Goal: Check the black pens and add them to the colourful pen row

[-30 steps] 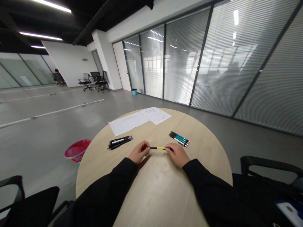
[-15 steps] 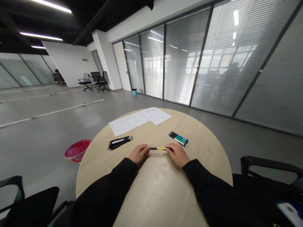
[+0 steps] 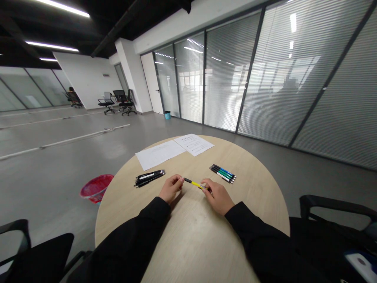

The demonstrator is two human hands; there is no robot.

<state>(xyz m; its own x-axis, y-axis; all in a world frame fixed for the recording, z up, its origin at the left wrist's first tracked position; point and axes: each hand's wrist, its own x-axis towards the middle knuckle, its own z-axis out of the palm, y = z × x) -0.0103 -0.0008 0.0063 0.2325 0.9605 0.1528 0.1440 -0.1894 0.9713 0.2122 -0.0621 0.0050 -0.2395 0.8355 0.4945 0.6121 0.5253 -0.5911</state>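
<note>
Head cam view, going left to right. Way off at the far left, a person point(image 3: 70, 96) sits near a few black office chairs point(image 3: 123, 100). Closer in, a red bin point(image 3: 96, 188) stands on the grey floor beside a round light-wood table point(image 3: 259, 196). On the table there's a bundle of black pens point(image 3: 149, 178) lying just below two sheets of paper point(image 3: 159, 155).

Left hand point(image 3: 171, 188) is curled into a narrow pinch at the black end of a yellow-and-black pen point(image 3: 196, 184). Hard to say from up here whether those fingertips point(image 3: 180, 181) really grip it or just sit against it. Right hand point(image 3: 216, 196) has the other end in a tight thumb-and-finger pinch. The pen sits at a slant between both hands, over the middle of the table.

Just past the right hand is a neat group of green, blue and black pens point(image 3: 222, 173), with glass walls and blinds point(image 3: 294, 78) behind.
</note>
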